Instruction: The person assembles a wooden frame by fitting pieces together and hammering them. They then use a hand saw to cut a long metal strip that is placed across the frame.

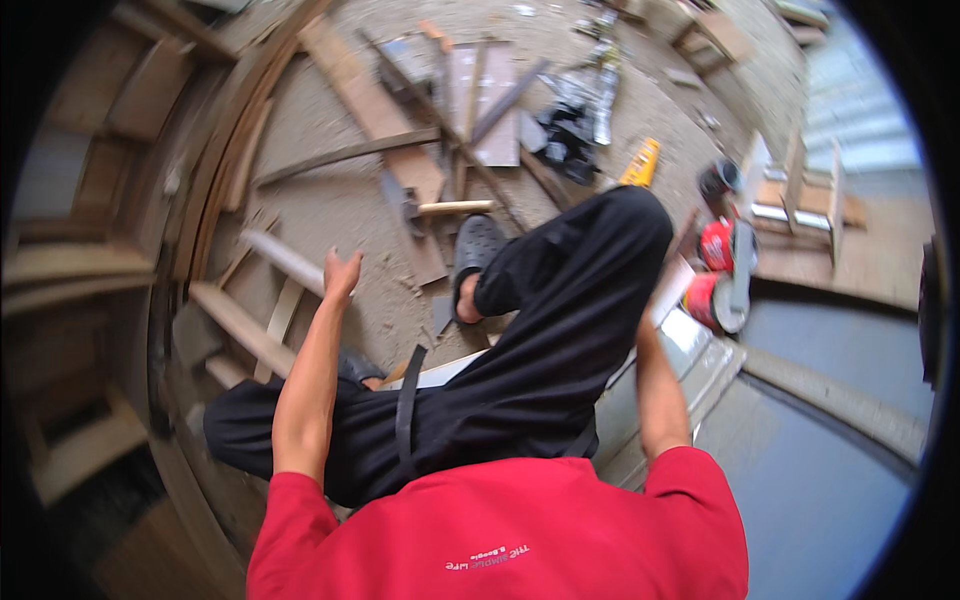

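My left hand (pixel 342 274) reaches forward over the floor, slightly blurred, with two fingertips apart and nothing seen between them. A pale wooden strip (pixel 284 262) runs up to its wrist; I cannot tell whether they touch. Ahead of that hand lies a hammer (pixel 452 208) with a light wooden handle, its head over a brown board (pixel 415 240). My right forearm (pixel 660 395) goes down beside my raised knee, which hides the right hand. A pale board edge (pixel 672 288) shows beyond the knee near that arm.
Scrap boards and a long wooden stick (pixel 350 157) litter the floor ahead. A yellow tube (pixel 640 163), red cans (pixel 715 245) and a dark can (pixel 718 178) stand to the right. Wooden frames (pixel 90 260) line the left; a grey-blue panel (pixel 810 480) lies at right.
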Available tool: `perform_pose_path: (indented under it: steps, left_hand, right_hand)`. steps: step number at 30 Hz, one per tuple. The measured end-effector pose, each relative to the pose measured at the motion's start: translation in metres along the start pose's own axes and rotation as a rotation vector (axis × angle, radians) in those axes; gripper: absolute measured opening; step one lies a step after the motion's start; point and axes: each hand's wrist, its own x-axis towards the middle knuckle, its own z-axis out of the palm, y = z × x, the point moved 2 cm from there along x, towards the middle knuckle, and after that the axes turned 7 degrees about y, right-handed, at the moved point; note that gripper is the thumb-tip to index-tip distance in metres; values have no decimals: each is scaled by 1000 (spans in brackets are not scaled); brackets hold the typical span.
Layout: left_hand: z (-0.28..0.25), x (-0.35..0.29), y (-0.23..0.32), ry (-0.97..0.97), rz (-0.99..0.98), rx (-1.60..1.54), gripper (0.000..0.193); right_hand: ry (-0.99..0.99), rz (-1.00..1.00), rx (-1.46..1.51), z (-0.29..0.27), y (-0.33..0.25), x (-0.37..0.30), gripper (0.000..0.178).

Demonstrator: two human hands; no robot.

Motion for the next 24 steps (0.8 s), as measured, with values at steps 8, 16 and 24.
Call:
perform_pose_path:
  steps: [8, 16, 24]
  left_hand:
    - [-63, 0, -117, 338, -199, -55, 63]
    - [-81, -22, -201, 356, -497, -48, 59]
    - [-98, -73, -306, 590, -868, 84, 75]
  right_hand:
    - [-694, -684, -1102, 467, -333, -57, 47]
    - [-1334, -1171, -1821, 671, -112, -275, 48]
    - [-1420, -691, -1492, 616, 142, -421, 92]
